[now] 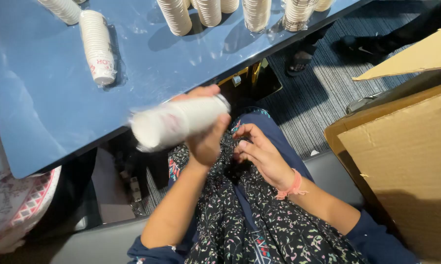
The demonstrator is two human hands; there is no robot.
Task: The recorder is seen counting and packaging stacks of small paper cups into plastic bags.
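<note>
My left hand (206, 134) is wrapped around a blurred white stack of nested paper cups (174, 122), held sideways just below the blue glossy table (44, 98) edge. My right hand (262, 154) rests loosely curled and empty on my lap, just beside it.

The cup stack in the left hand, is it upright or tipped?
Tipped. The left hand holds the cup stack nearly sideways over the table edge, blurred.
</note>
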